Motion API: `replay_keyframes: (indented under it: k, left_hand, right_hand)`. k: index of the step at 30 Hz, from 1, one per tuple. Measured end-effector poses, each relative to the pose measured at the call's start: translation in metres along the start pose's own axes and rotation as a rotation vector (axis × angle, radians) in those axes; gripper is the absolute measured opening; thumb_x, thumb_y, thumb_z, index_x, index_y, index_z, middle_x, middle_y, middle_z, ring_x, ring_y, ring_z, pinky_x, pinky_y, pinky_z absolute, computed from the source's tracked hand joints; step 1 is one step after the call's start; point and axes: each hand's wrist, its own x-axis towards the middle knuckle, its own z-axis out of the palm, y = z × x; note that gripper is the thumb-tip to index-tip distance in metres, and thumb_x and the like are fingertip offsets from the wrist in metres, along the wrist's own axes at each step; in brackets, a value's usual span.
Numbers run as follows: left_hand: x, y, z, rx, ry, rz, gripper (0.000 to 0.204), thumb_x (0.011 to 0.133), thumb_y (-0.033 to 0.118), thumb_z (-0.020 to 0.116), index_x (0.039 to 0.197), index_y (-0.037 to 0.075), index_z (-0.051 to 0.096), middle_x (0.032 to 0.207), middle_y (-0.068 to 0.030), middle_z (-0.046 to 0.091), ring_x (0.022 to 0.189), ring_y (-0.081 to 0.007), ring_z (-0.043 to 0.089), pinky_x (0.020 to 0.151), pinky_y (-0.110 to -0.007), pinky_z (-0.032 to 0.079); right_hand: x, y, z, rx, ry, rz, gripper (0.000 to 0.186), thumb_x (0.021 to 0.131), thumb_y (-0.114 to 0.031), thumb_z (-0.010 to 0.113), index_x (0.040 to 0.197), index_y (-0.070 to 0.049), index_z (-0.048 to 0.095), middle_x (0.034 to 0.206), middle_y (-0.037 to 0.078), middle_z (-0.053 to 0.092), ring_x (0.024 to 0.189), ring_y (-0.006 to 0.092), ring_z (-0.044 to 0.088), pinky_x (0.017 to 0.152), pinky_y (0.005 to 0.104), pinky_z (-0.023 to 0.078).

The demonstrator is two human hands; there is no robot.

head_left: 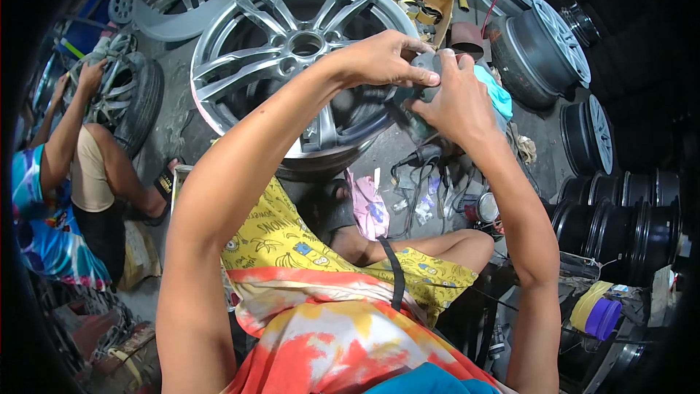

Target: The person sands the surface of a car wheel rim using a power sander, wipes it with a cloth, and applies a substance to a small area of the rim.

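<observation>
My left hand (pixel 386 60) and my right hand (pixel 461 102) are raised close together beyond the right side of a large silver alloy wheel rim (pixel 305 44). The fingers of both are pinched around a small greyish piece (pixel 429 90), mostly covered by them; its kind does not show. The rim lies face up on a dark base, its paired spokes and hub hole toward me. Light blue cloth (pixel 494 93) shows just past my right hand. Below the hands, a dark tool with a cord (pixel 423 155) rests on the floor.
A cardboard box (pixel 419 4) of parts stands behind my hands. More rims (pixel 548 44) and stacked black wheels (pixel 620 226) line the right. A pink cloth (pixel 368 204) and a tin can (pixel 483 208) lie near my legs. At left, another person (pixel 65 175) handles a wheel with a tyre (pixel 135 95).
</observation>
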Motion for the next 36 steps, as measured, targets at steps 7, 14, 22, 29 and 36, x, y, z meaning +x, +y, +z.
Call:
replay_keyframes:
  k: [7,14,22,29,36]
  left_hand:
    - [-0.005,0.001,-0.001,-0.021,-0.031,-0.063,0.087,0.090,0.035,0.086,0.154,-0.007,0.045,0.138,-0.0182,0.064,0.120,-0.0196,0.064,0.102,-0.033,0.054]
    - [-0.002,-0.005,0.000,-0.191,-0.024,0.041,0.082,0.092,0.031,0.084,0.155,-0.003,0.046,0.137,-0.0142,0.065,0.125,-0.0185,0.061,0.104,-0.031,0.051]
    - [-0.002,-0.006,0.003,-0.186,-0.011,0.003,0.085,0.093,0.033,0.083,0.157,-0.003,0.042,0.138,-0.0153,0.065,0.128,-0.0182,0.059,0.107,-0.032,0.049]
    - [-0.001,-0.007,-0.001,-0.264,-0.011,-0.061,0.084,0.093,0.034,0.083,0.158,0.000,0.043,0.146,-0.0122,0.058,0.128,-0.0163,0.058,0.107,-0.031,0.048]
    - [0.001,-0.014,0.002,-0.255,-0.006,-0.018,0.078,0.094,0.032,0.082,0.156,0.000,0.046,0.132,-0.0068,0.066,0.115,-0.0118,0.059,0.093,-0.027,0.048]
  right_hand:
    - [0.000,-0.002,0.000,-0.030,-0.010,-0.003,0.091,0.071,-0.030,0.094,0.141,0.004,0.047,0.129,0.032,0.054,0.103,0.0497,0.070,0.085,0.0526,0.061]
    - [-0.002,-0.005,0.001,-0.053,0.009,0.015,0.097,0.070,-0.033,0.095,0.145,0.004,0.045,0.128,0.032,0.055,0.104,0.0512,0.069,0.086,0.0543,0.061]
    - [0.001,-0.007,-0.001,-0.051,0.010,0.054,0.096,0.070,-0.032,0.094,0.146,0.002,0.045,0.133,0.032,0.053,0.109,0.0522,0.068,0.089,0.0557,0.059]
    - [0.010,-0.007,-0.002,-0.053,0.000,0.028,0.097,0.070,-0.033,0.094,0.145,0.005,0.045,0.129,0.033,0.055,0.107,0.0521,0.068,0.089,0.0551,0.060]
    - [0.005,-0.004,-0.001,-0.052,-0.003,0.039,0.094,0.070,-0.032,0.094,0.144,0.003,0.047,0.130,0.031,0.056,0.110,0.0501,0.068,0.091,0.0544,0.059]
